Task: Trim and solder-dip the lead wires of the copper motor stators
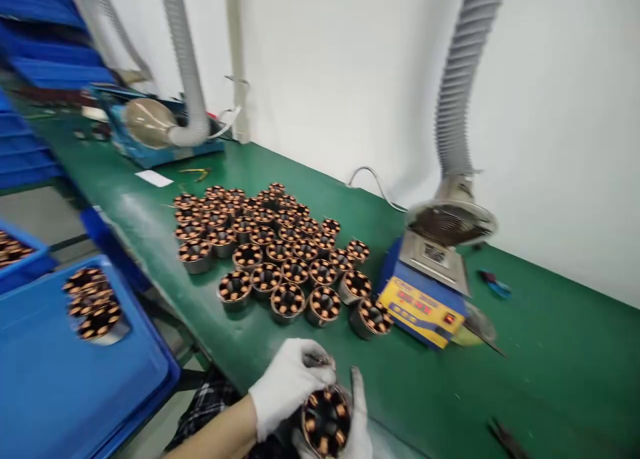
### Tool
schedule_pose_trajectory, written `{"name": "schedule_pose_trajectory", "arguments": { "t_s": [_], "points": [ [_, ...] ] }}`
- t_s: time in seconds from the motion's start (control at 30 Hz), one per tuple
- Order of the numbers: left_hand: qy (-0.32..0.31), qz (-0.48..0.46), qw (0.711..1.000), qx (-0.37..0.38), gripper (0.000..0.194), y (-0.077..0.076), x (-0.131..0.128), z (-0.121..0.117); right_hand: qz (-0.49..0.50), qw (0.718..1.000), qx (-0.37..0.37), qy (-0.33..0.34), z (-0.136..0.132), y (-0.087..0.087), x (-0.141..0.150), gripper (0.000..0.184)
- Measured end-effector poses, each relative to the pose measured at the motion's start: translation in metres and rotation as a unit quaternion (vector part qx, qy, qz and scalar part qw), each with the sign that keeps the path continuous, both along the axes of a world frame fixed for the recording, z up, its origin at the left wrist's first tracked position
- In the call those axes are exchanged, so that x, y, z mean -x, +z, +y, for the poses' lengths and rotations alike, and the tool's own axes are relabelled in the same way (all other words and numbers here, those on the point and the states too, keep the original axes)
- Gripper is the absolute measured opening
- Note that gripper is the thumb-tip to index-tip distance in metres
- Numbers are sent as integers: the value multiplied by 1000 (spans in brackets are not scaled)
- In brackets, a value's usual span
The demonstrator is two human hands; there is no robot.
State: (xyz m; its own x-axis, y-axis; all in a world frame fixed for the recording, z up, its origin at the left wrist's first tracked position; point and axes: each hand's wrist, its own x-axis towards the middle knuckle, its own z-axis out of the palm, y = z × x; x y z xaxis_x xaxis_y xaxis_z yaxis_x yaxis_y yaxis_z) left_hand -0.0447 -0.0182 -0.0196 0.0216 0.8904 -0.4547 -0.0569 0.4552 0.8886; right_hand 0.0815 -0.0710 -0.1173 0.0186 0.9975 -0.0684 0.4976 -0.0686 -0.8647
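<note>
Low in the middle of the view is a motor stator (327, 422), a metal ring with copper windings inside, tilted so its open face shows. My right hand (361, 422), in a white glove, holds it from the right and below, with a finger pointing up along its side. My left hand (293, 382), also gloved in white, has thumb and fingers pinched together at the stator's upper left edge. What lies between those fingertips is too small and blurred to name. Beyond my hands, a large group of similar stators (287, 302) stands on the green bench.
A blue and yellow soldering station (420, 306) stands right of centre beneath a grey extraction hose (457, 79). Pliers (507, 439) lie at the lower right. A blue tray (50, 379) on the left holds several stators. A teal machine (150, 152) sits further back.
</note>
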Motion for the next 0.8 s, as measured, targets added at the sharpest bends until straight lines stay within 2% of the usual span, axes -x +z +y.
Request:
{"name": "schedule_pose_trajectory", "arguments": {
  "t_s": [0.07, 0.17, 0.2, 0.23, 0.33, 0.4, 0.47, 0.57, 0.63, 0.7, 0.73, 0.77, 0.8],
  "points": [
    [-11, 18, 1000, -15, 14, 1, 0, 5, 23, 1000, -4, -9, -6, 2, -1, 113],
    [-28, 57, 997, -37, 51, 5, 2, 9, 67, 997, -20, 16, -6, 3, 4, 118],
    [-39, 67, 996, -37, 58, 7, 1, 9, 68, 997, -20, 21, -5, 2, 5, 118],
    [-55, 69, 995, -34, 56, 9, 1, 10, 62, 998, -20, 23, -5, 2, 6, 117],
    [-81, 19, 996, -21, 27, 11, -4, 10, 31, 999, -19, 20, -5, 1, 7, 117],
    [-45, -28, 999, -6, 24, 10, -6, 11, 25, 999, -24, 16, -6, 1, 7, 118],
    [13, -67, 998, 14, 29, 11, -6, 13, 33, 999, -18, 12, -8, 2, 6, 120],
    [95, -65, 993, -17, 39, 14, 2, 14, 35, 999, 14, 5, -11, 5, 4, 118],
    [118, -16, 991, -57, 42, 12, 13, 10, 24, 999, 29, -2, -12, 9, 2, 108],
    [84, 89, 988, -95, 39, 1, 27, -1, 22, 999, 34, -1, -10, 14, -1, 93],
    [51, 151, 980, -122, 36, -9, 35, -7, 27, 999, 36, 3, -6, 18, -4, 84],
    [13, 240, 954, -177, 31, -21, 44, -14, 33, 999, 35, 7, -1, 22, -9, 74],
    [-3, 330, 901, -282, 27, -37, 52, -20, 37, 999, 29, 8, 7, 28, -16, 64]
  ]
}}
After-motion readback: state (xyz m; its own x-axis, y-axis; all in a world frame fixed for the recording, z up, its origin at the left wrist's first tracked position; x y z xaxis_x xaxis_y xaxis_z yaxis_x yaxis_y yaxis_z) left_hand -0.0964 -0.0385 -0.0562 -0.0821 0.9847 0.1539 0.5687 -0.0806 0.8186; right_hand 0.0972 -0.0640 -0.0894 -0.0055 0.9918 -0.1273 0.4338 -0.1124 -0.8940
